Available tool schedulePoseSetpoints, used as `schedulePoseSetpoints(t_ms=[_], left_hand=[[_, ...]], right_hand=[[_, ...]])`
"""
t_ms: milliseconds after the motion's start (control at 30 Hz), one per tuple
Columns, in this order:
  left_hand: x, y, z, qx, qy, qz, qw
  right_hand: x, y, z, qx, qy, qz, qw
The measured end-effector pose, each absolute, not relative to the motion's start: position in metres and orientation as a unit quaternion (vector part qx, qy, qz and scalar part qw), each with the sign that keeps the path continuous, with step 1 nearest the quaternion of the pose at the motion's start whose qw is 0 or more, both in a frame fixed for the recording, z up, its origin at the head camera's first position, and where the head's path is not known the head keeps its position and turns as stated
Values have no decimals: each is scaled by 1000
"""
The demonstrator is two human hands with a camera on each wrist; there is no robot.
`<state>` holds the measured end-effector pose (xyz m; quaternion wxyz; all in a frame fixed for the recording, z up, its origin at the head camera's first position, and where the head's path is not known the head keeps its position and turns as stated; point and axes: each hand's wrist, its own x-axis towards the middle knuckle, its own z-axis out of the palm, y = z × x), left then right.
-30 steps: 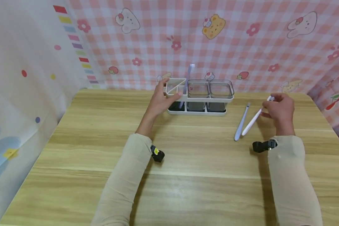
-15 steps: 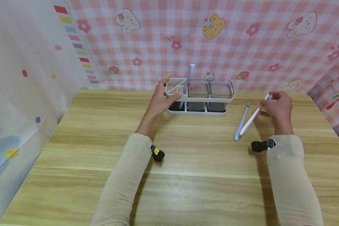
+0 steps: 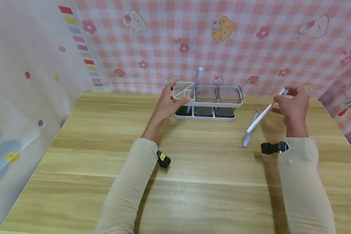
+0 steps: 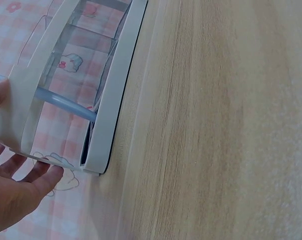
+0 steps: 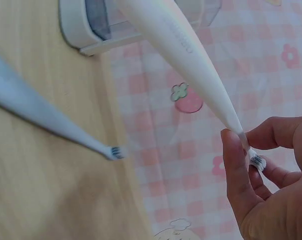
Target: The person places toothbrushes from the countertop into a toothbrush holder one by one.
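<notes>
Pinching the white toothbrush (image 3: 263, 113) near its bristle end, the right hand (image 3: 293, 105) had raised it clear of the worktop (image 3: 193, 182), higher than before. Blue toothbrush (image 3: 250, 131) lay unmoved beneath. Left hand (image 3: 166, 105), fingers relaxed, stayed against the white holder (image 3: 207, 100).

From my feed I see a light wood-grain bench (image 3: 193, 182) filling the lower view, its planks running left to right. Behind it hangs a pink-and-white checked cloth (image 3: 251, 48) printed with bears, rabbits, flowers and strawberries. On the left hangs a pale curtain (image 3: 26, 81) with coloured dots and a column of coloured stripes. The light is soft and even.
</notes>
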<state>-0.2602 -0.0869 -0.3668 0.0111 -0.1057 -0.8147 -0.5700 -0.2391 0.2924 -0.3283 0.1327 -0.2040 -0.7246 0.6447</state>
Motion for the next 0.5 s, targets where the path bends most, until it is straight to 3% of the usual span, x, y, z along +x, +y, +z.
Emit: schedulePoseSetpoints(t_ms=[500], left_hand=[[-261, -89, -368, -110, -817, -565, 12]], right_hand=[[-244, 272, -300, -170, -654, 715, 181]])
